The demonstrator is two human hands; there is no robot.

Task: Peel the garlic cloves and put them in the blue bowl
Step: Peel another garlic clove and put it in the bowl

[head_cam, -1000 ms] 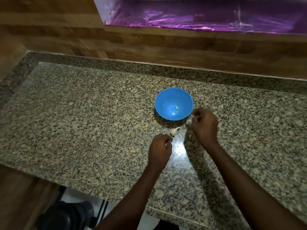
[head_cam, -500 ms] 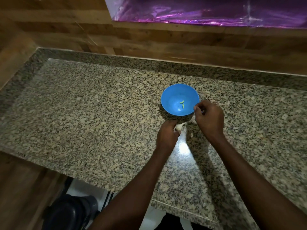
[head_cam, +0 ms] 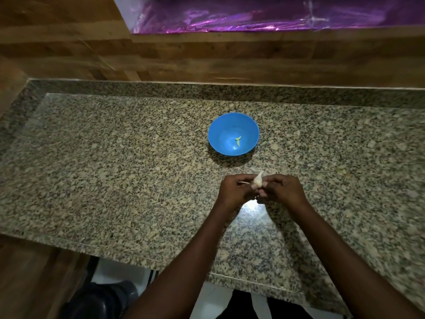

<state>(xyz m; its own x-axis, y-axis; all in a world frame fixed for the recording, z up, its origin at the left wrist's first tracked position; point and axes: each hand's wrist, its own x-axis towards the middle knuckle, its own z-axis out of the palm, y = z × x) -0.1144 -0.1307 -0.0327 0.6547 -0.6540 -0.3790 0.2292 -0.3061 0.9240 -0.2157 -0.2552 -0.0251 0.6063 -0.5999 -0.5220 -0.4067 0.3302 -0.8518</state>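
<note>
We are holding one pale garlic clove (head_cam: 257, 181) just above the speckled granite tabletop (head_cam: 115, 176), with our left hand (head_cam: 236, 192) and our right hand (head_cam: 281, 189) meeting around it, the curled fingertips of both pinching it from either side while its pointed tip is sticking up between them. The blue bowl (head_cam: 220, 134) is sitting on the tabletop a little beyond our hands, apart from them, and is carrying two small yellowish peeled cloves (head_cam: 238, 141) near its bottom. Behind the tabletop a wooden wall (head_cam: 207, 61) is rising, with shiny purple foil (head_cam: 253, 17) above it.
</note>
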